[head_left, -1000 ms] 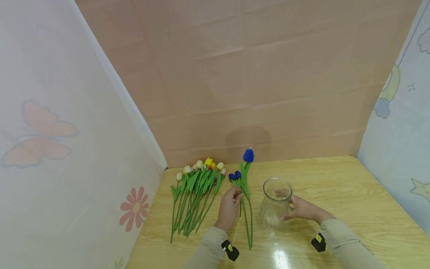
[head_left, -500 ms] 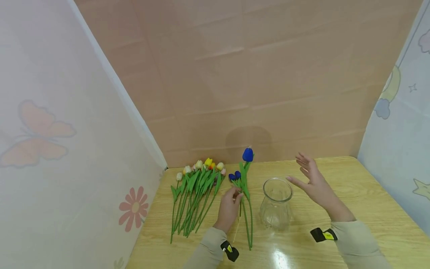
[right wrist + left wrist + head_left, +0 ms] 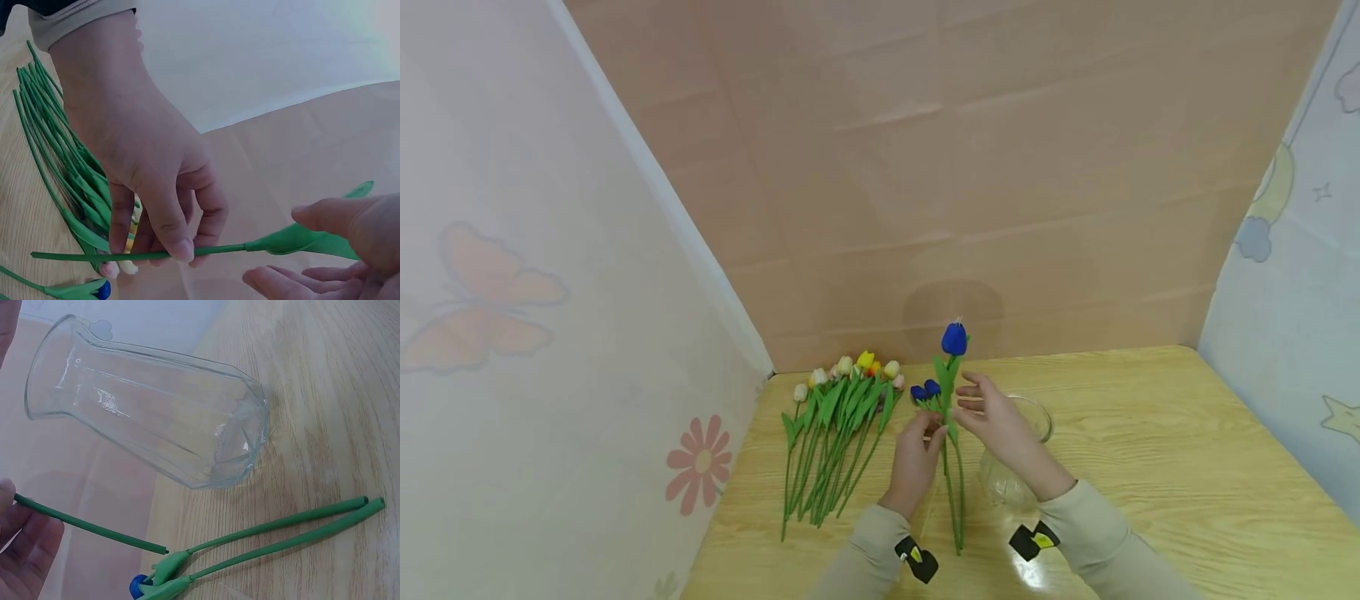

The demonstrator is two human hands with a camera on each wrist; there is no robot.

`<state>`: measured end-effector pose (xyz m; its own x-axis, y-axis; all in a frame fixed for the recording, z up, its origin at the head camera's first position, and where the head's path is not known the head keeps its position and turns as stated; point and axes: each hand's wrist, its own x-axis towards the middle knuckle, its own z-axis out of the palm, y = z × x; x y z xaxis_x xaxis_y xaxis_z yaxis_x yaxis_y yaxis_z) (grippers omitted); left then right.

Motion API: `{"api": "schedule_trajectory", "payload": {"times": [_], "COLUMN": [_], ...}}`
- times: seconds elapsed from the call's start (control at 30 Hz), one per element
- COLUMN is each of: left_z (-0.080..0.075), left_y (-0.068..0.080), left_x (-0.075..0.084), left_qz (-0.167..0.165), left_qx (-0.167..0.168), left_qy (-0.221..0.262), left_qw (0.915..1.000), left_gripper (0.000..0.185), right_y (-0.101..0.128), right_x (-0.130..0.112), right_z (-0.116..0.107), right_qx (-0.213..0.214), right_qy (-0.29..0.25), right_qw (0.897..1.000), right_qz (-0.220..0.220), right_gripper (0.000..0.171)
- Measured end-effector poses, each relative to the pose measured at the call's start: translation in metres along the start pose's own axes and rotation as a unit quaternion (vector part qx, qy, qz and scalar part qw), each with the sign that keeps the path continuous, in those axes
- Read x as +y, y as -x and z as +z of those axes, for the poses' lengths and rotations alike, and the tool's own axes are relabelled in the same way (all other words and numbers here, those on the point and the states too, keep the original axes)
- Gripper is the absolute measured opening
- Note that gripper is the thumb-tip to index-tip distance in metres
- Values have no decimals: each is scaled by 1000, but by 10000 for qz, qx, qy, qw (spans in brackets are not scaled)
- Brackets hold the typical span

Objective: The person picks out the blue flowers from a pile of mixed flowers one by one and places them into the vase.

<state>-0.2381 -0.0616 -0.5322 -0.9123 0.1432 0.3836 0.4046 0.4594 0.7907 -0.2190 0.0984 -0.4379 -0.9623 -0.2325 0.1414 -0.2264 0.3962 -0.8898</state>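
The left hand pinches the stem of an upright blue tulip just left of the glass vase on the tabletop. The right hand, fingers spread and holding nothing, reaches at its leaf. Two more blue tulips lie left of the vase.

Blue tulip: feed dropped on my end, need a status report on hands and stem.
Left hand pinches blue tulip stem, held upright. Right hand open beside its leaf, in front of glass vase. Two blue tulips lie on the table underneath.
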Motion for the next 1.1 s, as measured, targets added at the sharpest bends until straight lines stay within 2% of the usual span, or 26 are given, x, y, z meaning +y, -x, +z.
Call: {"api": "schedule_trajectory", "payload": {"times": [0.1, 0.23, 0.43, 0.6, 0.7, 0.8, 0.93, 1.03, 1.1], "left_z": [1, 3, 3, -3, -7, -10, -13, -12, -12], "left_y": [1, 2, 2, 1, -1, 0, 4, 9, 10], "left_x": [2, 3, 1, -5, -15, -29, -44, -49, -51], "left_qz": [61, 83, 81, -182, -339, -511, -932, -1152, -1134], "left_qx": [-12, -33, -130, -316, -267, -178, -182, -235, -270], "left_qy": [30, 66, -7, 319, 435, 372, 215, 158, 116], "left_qw": [10000, 9999, 9999, 9988, 9981, 9978, 9953, 9929, 9931], "left_gripper": [14, 12, 13, 29, 35, 34, 29, 25, 24], "right_y": [-7, -13, -16, -17, -15, -9, 6, 18, 25], "right_x": [-1, 0, 3, 4, 5, -1, -19, -33, -40], "right_z": [4, 7, 7, 2, -3, -12, -30, -47, -58], "right_qx": [-62, 67, 210, 378, 518, 588, 714, 1092, 1450], "right_qy": [246, 678, 865, 834, 807, 783, 711, 496, 235], "right_qw": [9997, 9977, 9960, 9954, 9946, 9944, 9939, 9896, 9812], "right_qz": [43, 17, -64, -267, -391, -409, -441, -795, -1249], "right_gripper": [56, 35, 19, 18, 20, 22, 28, 33, 33]}}
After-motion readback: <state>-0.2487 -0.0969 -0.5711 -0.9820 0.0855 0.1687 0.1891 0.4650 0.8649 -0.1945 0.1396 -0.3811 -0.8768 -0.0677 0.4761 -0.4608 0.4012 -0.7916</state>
